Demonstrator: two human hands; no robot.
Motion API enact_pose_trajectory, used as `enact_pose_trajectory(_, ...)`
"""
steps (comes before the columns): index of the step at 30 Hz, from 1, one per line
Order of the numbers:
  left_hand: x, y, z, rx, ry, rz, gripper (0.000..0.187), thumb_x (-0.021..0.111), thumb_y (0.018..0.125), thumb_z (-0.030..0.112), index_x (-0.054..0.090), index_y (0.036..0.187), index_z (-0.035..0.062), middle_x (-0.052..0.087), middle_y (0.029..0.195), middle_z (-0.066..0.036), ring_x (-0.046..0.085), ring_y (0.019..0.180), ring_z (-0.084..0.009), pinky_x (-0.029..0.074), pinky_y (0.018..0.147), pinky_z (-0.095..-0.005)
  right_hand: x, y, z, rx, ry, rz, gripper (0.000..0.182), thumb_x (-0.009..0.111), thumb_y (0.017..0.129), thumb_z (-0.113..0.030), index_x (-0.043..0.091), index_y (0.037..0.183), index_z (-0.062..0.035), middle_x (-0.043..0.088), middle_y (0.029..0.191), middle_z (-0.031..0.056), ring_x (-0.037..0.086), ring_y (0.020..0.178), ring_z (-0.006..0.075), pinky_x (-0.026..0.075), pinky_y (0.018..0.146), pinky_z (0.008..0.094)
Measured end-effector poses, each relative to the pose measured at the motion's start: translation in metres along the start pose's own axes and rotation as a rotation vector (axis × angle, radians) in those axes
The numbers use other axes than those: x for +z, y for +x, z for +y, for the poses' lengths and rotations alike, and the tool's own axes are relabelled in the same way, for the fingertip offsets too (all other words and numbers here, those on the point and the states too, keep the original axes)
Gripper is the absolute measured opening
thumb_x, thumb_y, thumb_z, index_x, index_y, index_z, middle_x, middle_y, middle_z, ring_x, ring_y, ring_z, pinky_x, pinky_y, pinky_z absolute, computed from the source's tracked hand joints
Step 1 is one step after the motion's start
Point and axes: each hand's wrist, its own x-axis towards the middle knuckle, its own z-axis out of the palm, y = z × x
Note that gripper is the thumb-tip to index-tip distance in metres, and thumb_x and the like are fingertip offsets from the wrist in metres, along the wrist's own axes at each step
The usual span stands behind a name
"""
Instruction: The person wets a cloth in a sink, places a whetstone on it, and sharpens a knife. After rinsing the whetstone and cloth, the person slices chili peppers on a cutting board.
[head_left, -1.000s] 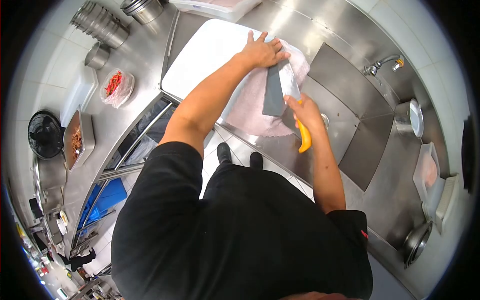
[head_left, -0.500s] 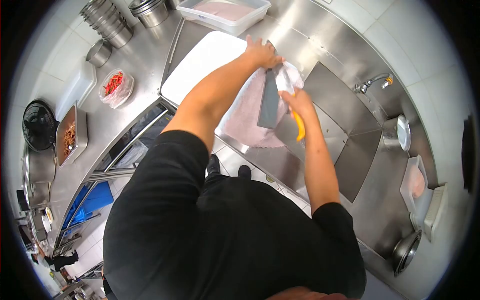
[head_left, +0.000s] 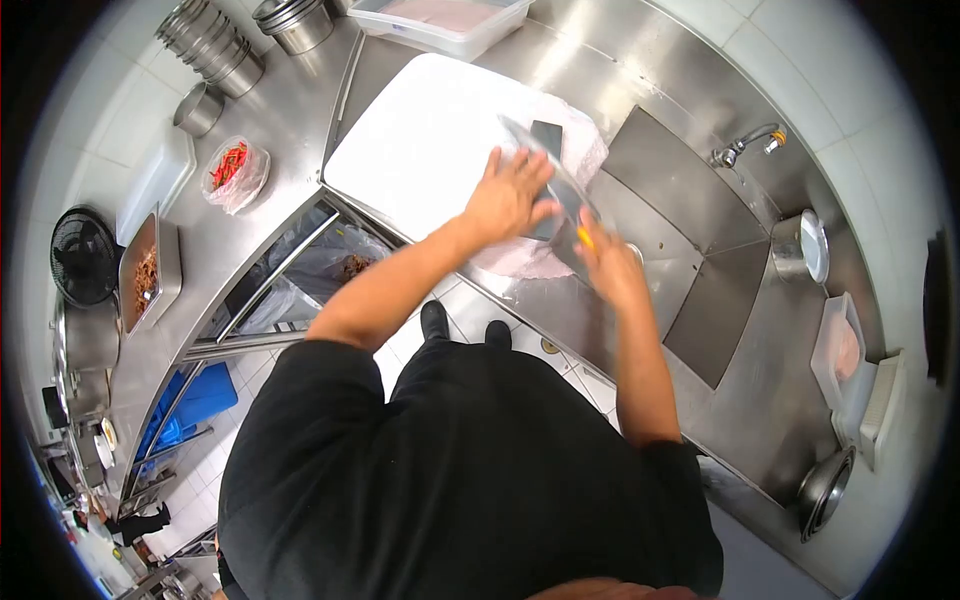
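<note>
A large pale pink slab of meat (head_left: 578, 150) lies on the right part of a white cutting board (head_left: 420, 135). My right hand (head_left: 607, 262) grips the yellow handle of a wide cleaver (head_left: 548, 160), whose blade lies across the meat, blurred. My left hand (head_left: 508, 193) rests flat with fingers spread on the near part of the meat, right beside the blade.
A steel sink (head_left: 690, 235) with a tap (head_left: 742, 146) sits right of the board. A tub of pink meat (head_left: 440, 20) stands behind it. Steel pots (head_left: 215, 50), a bag of red chillies (head_left: 233, 170) and a tray (head_left: 145, 270) line the left counter. Another meat tub (head_left: 838, 350) is far right.
My left hand has slid from the far end of the meat toward me. The cleaver has swung so its blade points away, and my right hand has dropped nearer the counter edge.
</note>
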Motion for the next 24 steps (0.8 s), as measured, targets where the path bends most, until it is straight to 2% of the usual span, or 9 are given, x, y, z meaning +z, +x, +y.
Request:
enact_pose_trajectory(5, -0.056, -0.065, 0.075, 0.059, -0.068, -0.195, 0.072, 0.058, 0.090, 0.061, 0.057, 0.140, 0.0091, 0.051, 0.150, -0.012, 0.042, 0.142, -0.0325, 0.022, 0.114, -0.0691, -0.006, -0.134, 0.003, -0.019, 0.147, -0.051, 0.059, 0.059, 0.098, -0.030, 0.040, 0.153, -0.0219, 0.066, 0.110, 0.0228, 0.065, 0.098, 0.0441, 0.053, 0.081, 0.0515)
enact_pose_trajectory(7, -0.061, -0.062, 0.081, 0.060, -0.103, -0.263, 0.074, 0.058, 0.089, 0.063, 0.058, 0.140, 0.0101, 0.050, 0.150, -0.011, 0.041, 0.143, -0.0309, 0.021, 0.114, -0.0695, -0.002, -0.117, 0.002, -0.010, 0.128, 0.001, 0.059, 0.061, 0.096, -0.025, 0.042, 0.152, -0.0193, 0.067, 0.112, 0.0233, 0.065, 0.100, 0.0432, 0.052, 0.084, 0.0494)
enact_pose_trajectory(9, -0.025, -0.027, 0.040, 0.068, -0.055, -0.177, 0.073, 0.047, 0.093, 0.067, 0.060, 0.138, 0.0112, 0.049, 0.152, -0.009, 0.038, 0.145, -0.0293, 0.019, 0.115, -0.0689, -0.002, -0.072, -0.003, 0.005, 0.063, 0.068, 0.057, 0.062, 0.096, -0.021, 0.046, 0.150, -0.0183, 0.067, 0.110, 0.0251, 0.065, 0.099, 0.0439, 0.052, 0.085, 0.0483)
enact_pose_trajectory(11, -0.019, 0.026, 0.004, 0.010, -0.056, -0.239, 0.071, 0.048, 0.095, 0.065, 0.057, 0.141, 0.0110, 0.047, 0.154, -0.006, 0.038, 0.145, -0.0270, 0.021, 0.113, -0.0696, 0.004, -0.009, -0.002, 0.079, 0.062, 0.086, 0.056, 0.061, 0.096, -0.019, 0.046, 0.149, -0.0193, 0.067, 0.106, 0.0258, 0.064, 0.096, 0.0453, 0.052, 0.083, 0.0491)
enact_pose_trajectory(14, -0.027, 0.053, -0.009, 0.023, 0.015, -0.313, 0.070, 0.045, 0.097, 0.064, 0.057, 0.141, 0.0110, 0.047, 0.154, -0.006, 0.039, 0.145, -0.0273, 0.022, 0.114, -0.0689, -0.002, 0.015, 0.002, 0.045, 0.096, 0.121, 0.056, 0.061, 0.095, -0.019, 0.046, 0.149, -0.0193, 0.067, 0.106, 0.0258, 0.065, 0.095, 0.0452, 0.052, 0.082, 0.0503)
enact_pose_trajectory(18, -0.029, -0.045, 0.060, 0.106, -0.015, -0.219, 0.077, 0.052, 0.091, 0.067, 0.056, 0.143, 0.0109, 0.048, 0.153, -0.008, 0.038, 0.145, -0.0279, 0.018, 0.116, -0.0677, -0.001, -0.097, 0.017, -0.062, 0.077, 0.048, 0.059, 0.063, 0.094, -0.020, 0.045, 0.150, -0.0204, 0.066, 0.114, 0.0237, 0.066, 0.100, 0.0430, 0.053, 0.085, 0.0507)
enact_pose_trajectory(20, -0.053, -0.068, 0.091, 0.100, -0.082, -0.275, 0.079, 0.055, 0.089, 0.068, 0.056, 0.142, 0.0105, 0.048, 0.153, -0.009, 0.038, 0.146, -0.0278, 0.016, 0.117, -0.0681, 0.001, -0.150, 0.017, -0.079, 0.157, 0.050, 0.063, 0.064, 0.093, -0.019, 0.042, 0.153, -0.0213, 0.067, 0.110, 0.0229, 0.066, 0.098, 0.0434, 0.053, 0.086, 0.0501)
enact_pose_trajectory(22, -0.059, -0.072, 0.098, 0.103, -0.131, -0.304, 0.080, 0.055, 0.088, 0.069, 0.056, 0.142, 0.0102, 0.047, 0.153, -0.010, 0.037, 0.146, -0.0283, 0.016, 0.116, -0.0688, 0.006, -0.141, 0.020, -0.063, 0.107, 0.075, 0.063, 0.064, 0.093, -0.018, 0.042, 0.152, -0.0210, 0.067, 0.109, 0.0226, 0.066, 0.097, 0.0435, 0.053, 0.084, 0.0502)
enact_pose_trajectory(24, -0.039, -0.035, 0.063, 0.095, -0.132, -0.308, 0.083, 0.048, 0.090, 0.072, 0.054, 0.144, 0.0096, 0.045, 0.155, -0.008, 0.036, 0.147, -0.0284, 0.015, 0.116, -0.0692, 0.007, -0.110, 0.017, -0.024, 0.051, 0.103, 0.061, 0.064, 0.093, -0.018, 0.043, 0.151, -0.0199, 0.067, 0.108, 0.0224, 0.066, 0.095, 0.0435, 0.053, 0.082, 0.0504)
